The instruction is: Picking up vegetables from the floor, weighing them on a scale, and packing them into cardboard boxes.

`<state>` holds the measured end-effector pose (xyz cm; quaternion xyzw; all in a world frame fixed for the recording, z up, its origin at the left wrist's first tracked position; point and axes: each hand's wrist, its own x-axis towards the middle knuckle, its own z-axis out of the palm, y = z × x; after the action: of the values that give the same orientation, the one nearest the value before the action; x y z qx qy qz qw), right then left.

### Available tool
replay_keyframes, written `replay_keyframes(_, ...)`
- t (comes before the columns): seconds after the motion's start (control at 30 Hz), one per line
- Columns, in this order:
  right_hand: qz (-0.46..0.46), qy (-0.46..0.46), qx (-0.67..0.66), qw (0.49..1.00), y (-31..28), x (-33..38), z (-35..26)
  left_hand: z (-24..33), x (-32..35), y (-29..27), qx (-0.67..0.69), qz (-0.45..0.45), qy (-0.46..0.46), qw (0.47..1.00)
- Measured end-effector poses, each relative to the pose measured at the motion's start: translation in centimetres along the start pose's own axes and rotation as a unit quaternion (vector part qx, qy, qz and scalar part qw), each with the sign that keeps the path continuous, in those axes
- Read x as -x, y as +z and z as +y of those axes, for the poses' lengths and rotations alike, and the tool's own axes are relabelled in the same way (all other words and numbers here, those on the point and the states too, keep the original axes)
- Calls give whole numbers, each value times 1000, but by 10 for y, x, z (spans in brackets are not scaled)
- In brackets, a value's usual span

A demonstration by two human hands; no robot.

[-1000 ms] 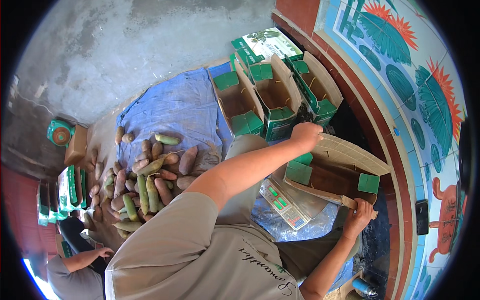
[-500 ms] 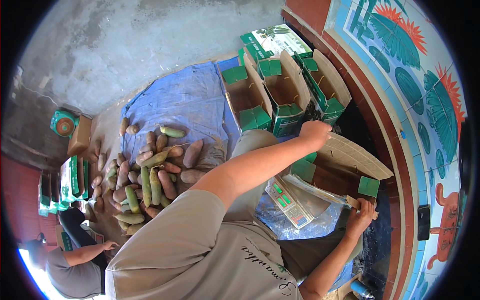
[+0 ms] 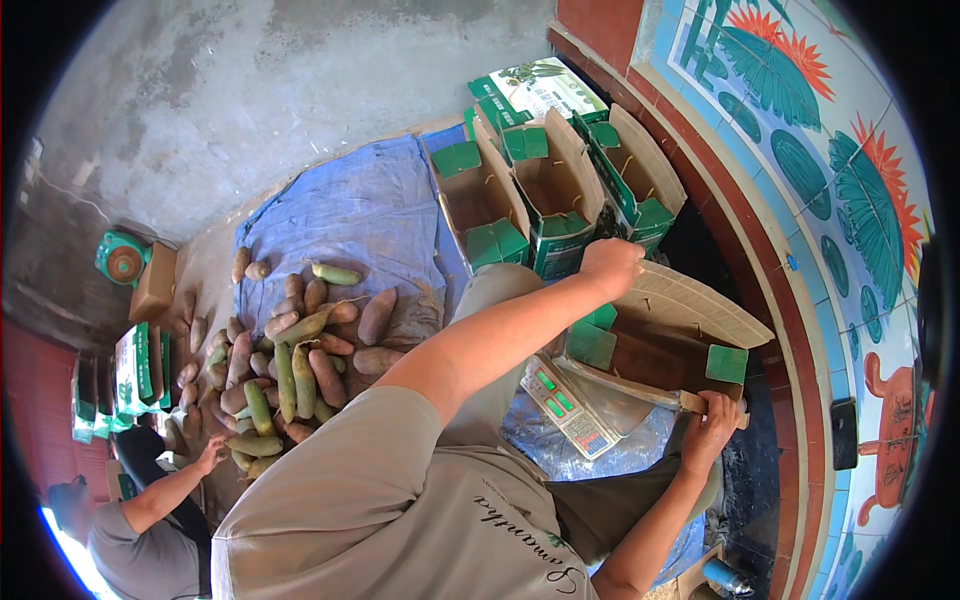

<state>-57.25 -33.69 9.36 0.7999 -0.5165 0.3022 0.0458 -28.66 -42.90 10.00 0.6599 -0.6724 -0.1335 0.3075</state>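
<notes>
An open cardboard box [image 3: 640,375] with green end flaps stands at the right, beside and partly over a digital scale [image 3: 568,410] with lit green displays. My left hand [image 3: 612,268] is closed on the left end of the box's long far flap. At the near right corner, my right hand [image 3: 712,430] grips the box's near edge, fingers bent over the cardboard. Brown board shows inside the box; part of its floor is hidden. The scale's metal plate shows partly below the near wall.
Several open green boxes [image 3: 485,240] stand beyond my left hand, with a printed box [image 3: 540,90] behind. Long green and reddish radishes [image 3: 325,378] lie heaped at the left, partly on a blue tarp [image 3: 350,215]. A co-worker [image 3: 150,530] reaches toward them. A painted tile wall [image 3: 800,215] bounds the right.
The box's near flap has swung down and outward by my right hand, so the opening looks wider. Both my hands keep their holds. The co-worker's hand has moved up to the radishes.
</notes>
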Motion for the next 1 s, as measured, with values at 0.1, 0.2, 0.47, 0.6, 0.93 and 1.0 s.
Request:
replay_keyframes(0.1,2,4,-12,1000,-1,-1,-2,0,1,0,-5,9,10,1000)
replay_keyframes(0.2,2,9,-22,1000,-2,0,-3,2,0,-1,-8,13,23,1000)
replay_keyframes(0.47,0,16,-13,1000,1,0,1,1,-4,9,-13,-15,18,1000)
replay_keyframes(0.6,3,21,-8,1000,0,-1,-4,2,-4,8,-25,-39,8,999)
replay_keyframes(0.93,0,25,17,1000,3,-2,-4,0,-18,2,87,8,-38,995)
replay_keyframes(1.0,1,11,11,1000,10,-2,0,-3,-32,-5,62,35,-60,996)
